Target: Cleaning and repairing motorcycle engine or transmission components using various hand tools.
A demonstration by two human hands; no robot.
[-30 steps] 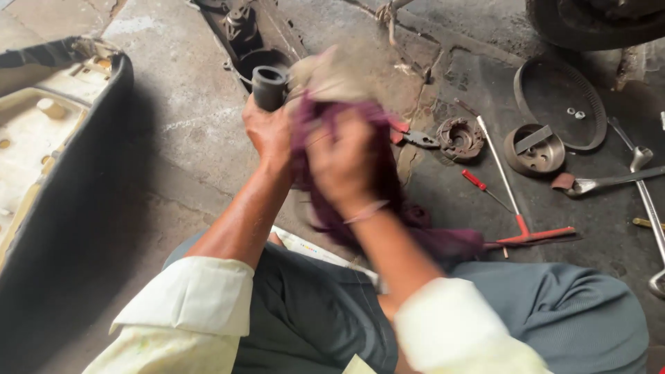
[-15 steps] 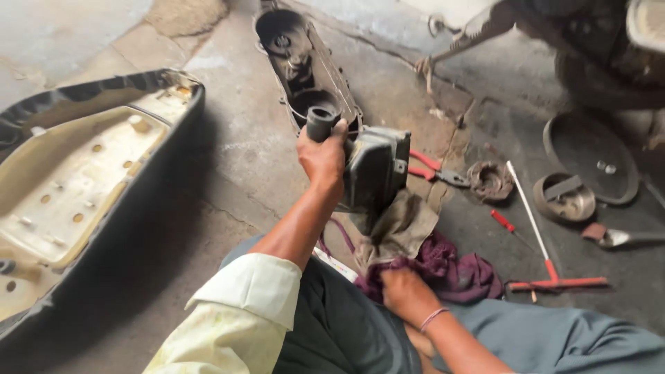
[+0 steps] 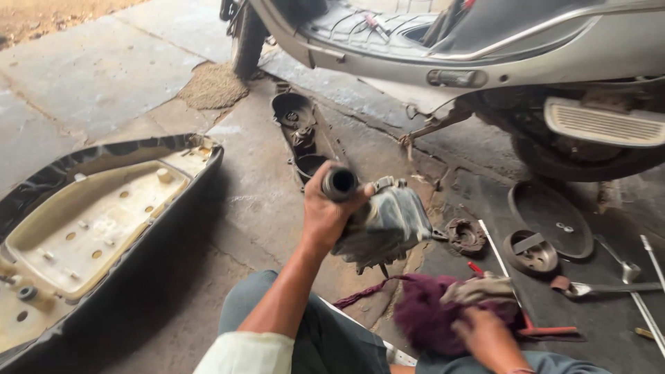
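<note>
The left hand (image 3: 324,216) is holding the grimy air-filter housing (image 3: 384,225) aloft, fingers wrapping its black inlet tube (image 3: 339,183). The right hand (image 3: 485,332), fingers gripping the maroon rag (image 3: 429,315), is resting low. One-handed support risks the housing slipping onto the concrete floor (image 3: 263,187).

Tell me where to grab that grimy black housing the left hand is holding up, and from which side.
Take the grimy black housing by its round tube end, coming from the left as the left hand does. The tube is narrow enough for the fingers to wrap; the boxy body looks too wide and uneven for a one-handed grip.
</note>
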